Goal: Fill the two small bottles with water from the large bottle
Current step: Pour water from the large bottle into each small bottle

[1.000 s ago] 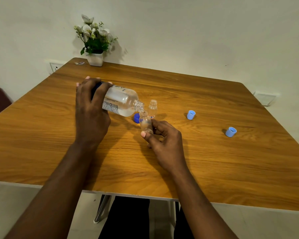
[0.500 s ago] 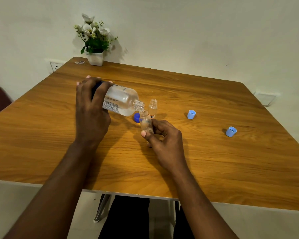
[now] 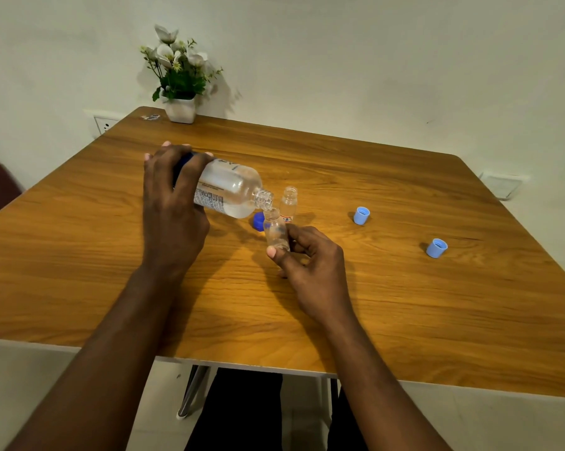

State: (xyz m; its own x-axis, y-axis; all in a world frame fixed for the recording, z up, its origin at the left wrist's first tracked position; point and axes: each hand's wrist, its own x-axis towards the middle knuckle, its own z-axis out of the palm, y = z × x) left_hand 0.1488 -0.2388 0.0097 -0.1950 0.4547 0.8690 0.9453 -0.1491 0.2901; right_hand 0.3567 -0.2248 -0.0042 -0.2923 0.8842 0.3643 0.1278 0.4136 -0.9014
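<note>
Almost nothing has moved since the earlier frames: both hands keep the same pose and the large bottle (image 3: 229, 190) stays tipped at the same slant, its open mouth down toward the right.

The landmark here is the standing small bottle (image 3: 288, 203), which is upright and uncapped on the desk (image 3: 404, 304). Just left of it and nearer the person, the held small bottle (image 3: 276, 231) leans with its open neck right under the large bottle's mouth, the two touching or nearly so. The right hand (image 3: 313, 265) pinches this bottle low down between thumb and curled fingers (image 3: 277, 255). How much water it holds cannot be told.

Further left of the standing bottle, the left hand (image 3: 173, 203) wraps the rear end of the large bottle, fingers (image 3: 190, 170) curled over its dark blue base. Water lies along the bottle's lower side.

A dark blue cap (image 3: 259, 221) sits on the desk left of the standing bottle, partly hidden behind the held one. A light blue cap (image 3: 361, 215) lies to its right, and a second light blue cap (image 3: 436, 248) well apart, further right. A white flower pot (image 3: 180, 109) stands far behind and to the left, at the desk's back edge.
</note>
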